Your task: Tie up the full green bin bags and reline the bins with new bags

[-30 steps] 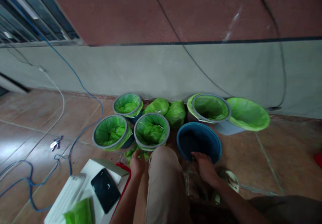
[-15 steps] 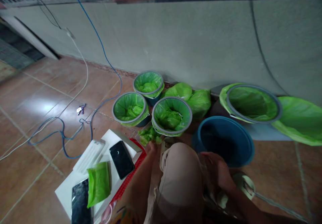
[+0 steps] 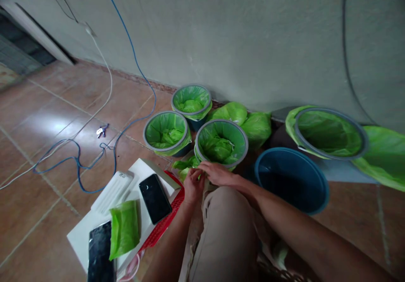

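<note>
My left hand [image 3: 193, 185] is closed on a crumpled green plastic bag [image 3: 186, 164] in front of the lined bins. My right hand [image 3: 217, 174] meets it there, its fingers pinched close to the left fingertips at the bag's near edge. The exact grip of the right fingers is too small to make out. Just beyond both hands stands a grey-rimmed bin [image 3: 243, 147] lined with green plastic, with more crumpled green plastic inside. Two similar lined bins, a left one [image 3: 148, 136] and a rear one [image 3: 209, 100], stand beside it.
A blue bin [image 3: 322, 180] stands right of my knee, before another lined bin [image 3: 363, 140]. Stuffed green bags [image 3: 257, 128] lie by the wall. Left, a white box [image 3: 82, 235] carries a phone [image 3: 155, 198] and a folded green packet [image 3: 125, 230]. A blue cable [image 3: 79, 168] and keys [image 3: 101, 131] lie on the tiles.
My right hand has come from beside the blue bin across to the left, joining my left hand at the green bag. The view has shifted slightly.
</note>
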A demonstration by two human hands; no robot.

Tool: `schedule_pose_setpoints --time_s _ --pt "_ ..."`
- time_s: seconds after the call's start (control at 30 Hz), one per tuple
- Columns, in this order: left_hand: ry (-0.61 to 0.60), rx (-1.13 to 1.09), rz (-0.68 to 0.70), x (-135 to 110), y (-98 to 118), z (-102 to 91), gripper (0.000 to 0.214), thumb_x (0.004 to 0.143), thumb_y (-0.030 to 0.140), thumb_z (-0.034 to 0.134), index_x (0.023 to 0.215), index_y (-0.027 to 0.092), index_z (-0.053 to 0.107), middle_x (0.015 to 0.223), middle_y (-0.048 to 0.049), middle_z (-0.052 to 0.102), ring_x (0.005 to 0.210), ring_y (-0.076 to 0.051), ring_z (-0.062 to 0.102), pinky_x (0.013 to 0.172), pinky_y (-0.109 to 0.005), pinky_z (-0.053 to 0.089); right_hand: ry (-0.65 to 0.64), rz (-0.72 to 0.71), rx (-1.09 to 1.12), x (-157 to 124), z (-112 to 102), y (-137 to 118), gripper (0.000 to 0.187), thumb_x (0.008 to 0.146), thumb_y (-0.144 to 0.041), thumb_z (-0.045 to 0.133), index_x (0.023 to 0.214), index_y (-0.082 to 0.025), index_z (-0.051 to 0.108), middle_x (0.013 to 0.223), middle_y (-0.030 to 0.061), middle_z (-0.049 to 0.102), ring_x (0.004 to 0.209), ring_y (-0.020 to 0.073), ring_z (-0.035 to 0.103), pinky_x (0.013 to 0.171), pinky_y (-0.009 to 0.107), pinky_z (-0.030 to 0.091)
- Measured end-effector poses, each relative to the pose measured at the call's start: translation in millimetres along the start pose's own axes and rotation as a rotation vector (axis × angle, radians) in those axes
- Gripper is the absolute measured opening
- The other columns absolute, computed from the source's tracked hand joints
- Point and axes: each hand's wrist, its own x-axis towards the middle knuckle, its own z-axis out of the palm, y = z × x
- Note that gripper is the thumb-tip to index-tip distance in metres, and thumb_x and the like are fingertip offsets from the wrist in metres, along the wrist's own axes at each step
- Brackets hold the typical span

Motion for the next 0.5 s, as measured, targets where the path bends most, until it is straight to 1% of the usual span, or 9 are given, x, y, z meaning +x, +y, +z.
schedule_pose_setpoints --time_s 0.07,0.13,0.2,0.23,0.3,0.37,0.4,0.43,0.5 --pt "0.049 0.001 -0.027 -1 -4 3.6 0.022 0.085 0.024 0.054 0.103 0.019 0.066 0.102 -0.007 0.06 0.088 -0.016 0.06 0.077 -0.027 0.05 -0.028 0.078 -0.037 14 3 -1 0.033 0.084 -0.006 0.048 0.108 -0.015 0.069 0.106 0.0098 0.07 0.099 0.0195 0.064 0.085 0.027 0.045" --pt "0.105 0.082 -0.113 -3 -13 12.2 0.037 0.082 0.025 0.058 0.118 0.017 0.058 0.113 -0.0108 0.058 0.1 -0.02 0.059 0.088 -0.033 0.05 0.048 0.185 -0.038 21 4 1 0.028 0.088 -0.011 0.047 0.103 -0.016 0.07 0.101 0.0099 0.072 0.095 0.0202 0.065 0.083 0.027 0.045" --pt "0.123 0.215 -0.228 -6 -25 24.0 0.059 0.078 0.028 0.064 0.131 0.011 0.047 0.125 -0.0166 0.054 0.116 -0.027 0.053 0.099 -0.041 0.045 0.138 0.26 -0.02 23 4 4 0.025 0.09 -0.017 0.048 0.103 -0.016 0.07 0.102 0.0101 0.073 0.094 0.021 0.066 0.082 0.028 0.044" --pt "0.101 0.284 -0.289 -8 -31 30.4 0.069 0.076 0.031 0.065 0.137 0.009 0.042 0.132 -0.0194 0.05 0.123 -0.031 0.048 0.103 -0.045 0.042 0.159 0.283 -0.01 24 3 5 0.025 0.09 -0.02 0.049 0.103 -0.017 0.07 0.101 0.0099 0.073 0.093 0.0212 0.066 0.082 0.028 0.044" --pt "-0.007 0.395 -0.407 -9 -44 42.2 0.081 0.076 0.035 0.067 0.145 0.011 0.033 0.144 -0.0209 0.042 0.13 -0.036 0.041 0.106 -0.051 0.037 0.171 0.274 0.022 23 1 4 0.024 0.089 -0.02 0.052 0.104 -0.018 0.07 0.102 0.0091 0.073 0.095 0.0209 0.066 0.084 0.028 0.045" --pt "-0.141 0.472 -0.491 -6 -58 51.5 0.08 0.077 0.036 0.066 0.147 0.016 0.033 0.147 -0.0184 0.04 0.133 -0.038 0.039 0.106 -0.054 0.035 0.21 0.216 0.077 18 -3 1 0.028 0.084 -0.017 0.057 0.11 -0.018 0.068 0.109 0.0079 0.072 0.1 0.0195 0.065 0.087 0.027 0.045" --pt "-0.204 0.496 -0.514 -3 -64 55.3 0.076 0.077 0.035 0.065 0.145 0.017 0.037 0.146 -0.0176 0.043 0.132 -0.039 0.04 0.106 -0.055 0.036 0.263 0.21 0.108 12 -6 0 0.03 0.083 -0.018 0.059 0.112 -0.019 0.066 0.111 0.0073 0.071 0.101 0.0187 0.065 0.087 0.026 0.045" --pt "-0.257 0.514 -0.528 0 -70 58.8 0.071 0.077 0.033 0.065 0.142 0.016 0.042 0.142 -0.0174 0.047 0.131 -0.039 0.041 0.104 -0.056 0.036 0.34 0.248 0.129 4 -8 1 0.031 0.083 -0.02 0.059 0.114 -0.019 0.065 0.111 0.0068 0.07 0.099 0.0182 0.065 0.087 0.026 0.046" --pt "-0.321 0.528 -0.546 7 -81 65.3 0.055 0.077 0.027 0.064 0.13 0.017 0.055 0.13 -0.0177 0.058 0.126 -0.039 0.048 0.102 -0.058 0.036 0.513 0.46 0.142 -20 -12 7 0.025 0.088 -0.028 0.054 0.109 -0.019 0.064 0.103 0.0071 0.071 0.09 0.0187 0.067 0.081 0.028 0.048"
